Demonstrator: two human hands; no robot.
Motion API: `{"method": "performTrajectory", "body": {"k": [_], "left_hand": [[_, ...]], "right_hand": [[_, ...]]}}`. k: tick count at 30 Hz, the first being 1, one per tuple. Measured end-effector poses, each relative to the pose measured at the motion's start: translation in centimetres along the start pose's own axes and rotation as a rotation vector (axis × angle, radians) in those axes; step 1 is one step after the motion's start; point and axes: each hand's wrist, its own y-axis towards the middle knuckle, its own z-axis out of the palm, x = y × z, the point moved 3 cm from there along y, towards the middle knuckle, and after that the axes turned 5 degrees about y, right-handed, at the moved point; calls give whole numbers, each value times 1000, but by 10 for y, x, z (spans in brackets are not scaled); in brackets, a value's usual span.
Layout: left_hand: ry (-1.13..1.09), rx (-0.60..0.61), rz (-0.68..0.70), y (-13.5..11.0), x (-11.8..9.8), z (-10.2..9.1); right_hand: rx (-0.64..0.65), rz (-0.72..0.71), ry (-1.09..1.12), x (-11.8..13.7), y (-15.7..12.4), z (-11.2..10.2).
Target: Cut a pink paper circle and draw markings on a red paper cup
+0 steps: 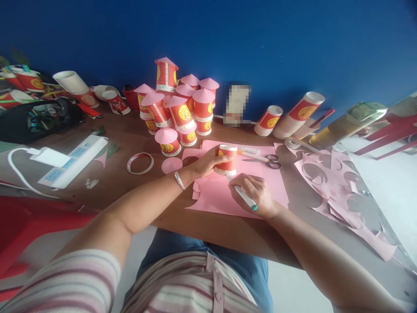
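Note:
My left hand [206, 163] grips a red paper cup [226, 160] that stands upside down on a pink paper sheet [273, 184] in the middle of the wooden table [137, 187]. My right hand [252, 193] holds a white pen with a green cap [243, 196], its tip against the paper at the cup's base. A silver bracelet sits on my left wrist.
A cluster of red cups with pink cone lids [177, 108] stands behind. Scissors [270, 161], a tape roll [140, 163], a power strip [73, 161], stacked cups [298, 115] and pink paper offcuts [342, 191] lie around. A blue wall rises behind the table.

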Motion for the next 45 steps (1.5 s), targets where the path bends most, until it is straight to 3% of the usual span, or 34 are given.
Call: {"method": "performTrajectory", "body": {"k": [29,45], "left_hand": [[16,7,-16,1,7,-4],[61,6,-32,-1,-2,2]], "right_hand": [[-7,-2,-43,-3,0,0],[-13,-15,-42,-5,0,0]]}}
